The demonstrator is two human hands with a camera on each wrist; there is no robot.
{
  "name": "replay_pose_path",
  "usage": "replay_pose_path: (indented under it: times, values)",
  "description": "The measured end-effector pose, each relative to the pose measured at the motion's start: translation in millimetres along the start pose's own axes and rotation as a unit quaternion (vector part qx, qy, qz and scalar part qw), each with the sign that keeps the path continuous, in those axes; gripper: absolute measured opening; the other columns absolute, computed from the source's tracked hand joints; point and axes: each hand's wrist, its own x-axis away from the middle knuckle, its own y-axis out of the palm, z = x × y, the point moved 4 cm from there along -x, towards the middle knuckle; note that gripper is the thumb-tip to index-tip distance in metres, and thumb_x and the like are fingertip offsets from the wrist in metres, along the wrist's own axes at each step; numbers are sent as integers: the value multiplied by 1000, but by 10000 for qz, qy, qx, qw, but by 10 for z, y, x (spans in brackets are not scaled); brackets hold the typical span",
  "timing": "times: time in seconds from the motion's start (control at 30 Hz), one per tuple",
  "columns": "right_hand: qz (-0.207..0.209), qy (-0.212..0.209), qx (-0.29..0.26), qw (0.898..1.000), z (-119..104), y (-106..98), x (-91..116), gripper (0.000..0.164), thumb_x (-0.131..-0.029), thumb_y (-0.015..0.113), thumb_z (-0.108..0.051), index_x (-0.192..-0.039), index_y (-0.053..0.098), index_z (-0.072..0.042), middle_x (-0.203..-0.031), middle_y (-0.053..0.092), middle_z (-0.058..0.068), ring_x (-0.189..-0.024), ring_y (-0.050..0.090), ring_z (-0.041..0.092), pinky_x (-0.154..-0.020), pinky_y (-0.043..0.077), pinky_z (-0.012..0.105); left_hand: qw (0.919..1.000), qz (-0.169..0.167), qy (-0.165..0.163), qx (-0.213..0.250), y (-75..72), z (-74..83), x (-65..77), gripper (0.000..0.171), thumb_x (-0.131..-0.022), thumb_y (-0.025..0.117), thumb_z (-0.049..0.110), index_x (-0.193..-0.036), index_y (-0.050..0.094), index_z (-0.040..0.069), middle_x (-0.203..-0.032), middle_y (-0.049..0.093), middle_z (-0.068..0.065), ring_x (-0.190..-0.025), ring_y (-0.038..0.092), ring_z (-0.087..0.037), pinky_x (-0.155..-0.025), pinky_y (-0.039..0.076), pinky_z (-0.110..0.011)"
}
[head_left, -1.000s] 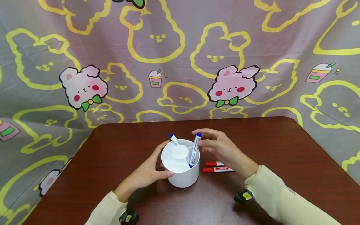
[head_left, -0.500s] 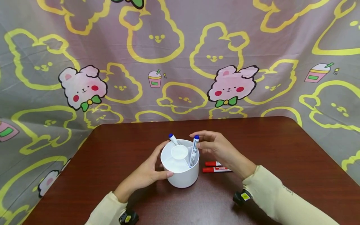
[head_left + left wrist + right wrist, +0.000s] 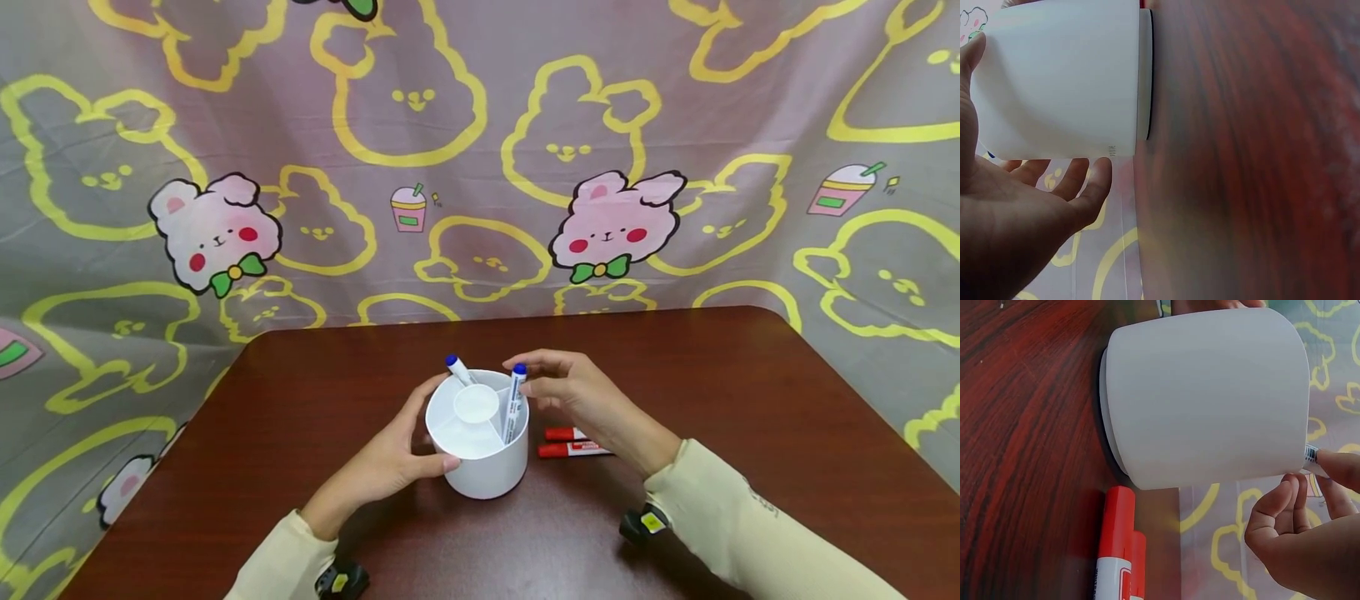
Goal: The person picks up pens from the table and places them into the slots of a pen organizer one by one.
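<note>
A white round pen holder (image 3: 487, 475) with divided compartments stands upright on the table. My left hand (image 3: 382, 458) grips its left side, thumb at the front near the rim and fingers round the back. In the right-hand compartment stands a blue-capped whiteboard marker (image 3: 513, 408), leaning slightly, its lower end inside. My right hand (image 3: 581, 396) pinches this marker near its blue end between thumb and fingers. The right wrist view shows a bit of the marker (image 3: 1312, 461) between the fingers at the rim. Another blue-capped marker (image 3: 460, 369) leans in the back compartment.
Two red-capped markers (image 3: 573, 449) lie side by side on the brown table (image 3: 360, 550), right of the holder and partly under my right forearm. A patterned curtain (image 3: 480, 125) hangs behind the table's far edge.
My right hand has lowered the blue-capped marker a little deeper into the right compartment, shifting slightly down and left. My left hand keeps its grip on the pen holder.
</note>
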Motion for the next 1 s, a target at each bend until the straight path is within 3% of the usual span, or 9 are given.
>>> replay_pose_path:
  times: [0.13,0.4,0.57,0.7,1.0]
  values:
    - [-6,-9,32,10000,-5,-20,2,39,-97,66,-6,-136,69,-7,-131,68,12,-108,63,26,-92,58,41,10000,-40,-30,50,1,-7,-8,103,-88,87,25,-165,20,26,-162,36,-15,-126,60,-35,-98,54,-35]
    - [87,-109,195,9997,20,-191,67,39,-98,68,-9,-137,66,-3,-112,70,3,-110,63,29,-89,55,38,9998,-136,102,111,0,13,-10,109,-88,87,23,-168,13,31,-163,33,-17,-119,65,-34,-98,54,-36]
    - [155,54,250,9996,58,-378,171,43,-98,68,-11,-140,63,-3,-119,70,4,-113,66,24,-99,55,46,9999,-119,86,-32,-6,18,-13,109,-88,86,24,-168,13,31,-165,34,-15,-125,62,-34,-104,50,-45]
    - [212,109,442,9987,76,-539,273,43,-100,68,-13,-142,62,-3,-128,68,8,-118,66,24,-102,56,43,10000,-53,-9,-72,-7,27,-10,108,-88,87,24,-169,15,29,-166,34,-13,-132,58,-35,-108,47,-52]
    - [352,196,601,9974,160,-839,427,41,-101,67,-15,-140,63,-3,-125,69,2,-117,66,22,-97,58,34,9999,46,-36,-125,-18,17,19,106,-87,87,24,-168,18,25,-167,29,-15,-134,54,-36,-104,51,-44]
